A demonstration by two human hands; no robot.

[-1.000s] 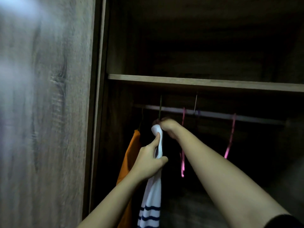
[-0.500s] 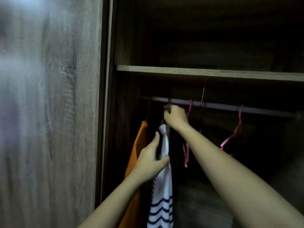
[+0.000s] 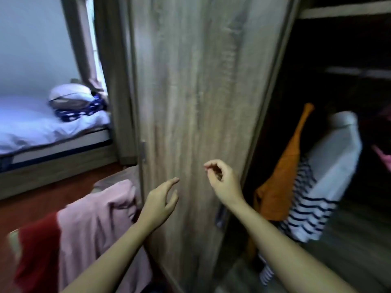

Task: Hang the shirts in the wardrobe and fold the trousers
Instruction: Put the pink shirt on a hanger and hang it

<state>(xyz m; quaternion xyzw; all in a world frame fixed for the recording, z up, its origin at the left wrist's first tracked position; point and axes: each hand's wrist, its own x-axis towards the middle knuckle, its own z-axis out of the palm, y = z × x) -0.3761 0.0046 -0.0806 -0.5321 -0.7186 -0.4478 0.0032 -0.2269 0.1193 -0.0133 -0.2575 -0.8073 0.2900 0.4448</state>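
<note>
The left hand (image 3: pixel 158 205) and right hand (image 3: pixel 224 182) are hovering empty, fingers released, and should probably be reaching left for the pink garment (image 3: pixel 95 218), collar first.

We see only two arms of the person — both bare from the bottom edge of the frame up to the fingertips. The left forearm (image 3: pixel 110 256) and the right forearm (image 3: pixel 285 250) are slender and smooth. The left hand (image 3: pixel 160 205) and the right hand (image 3: pixel 224 182) are bare too, with long, slim fingers (image 3: pixel 172 181) — the nails are too blurred for us to make out.
</note>
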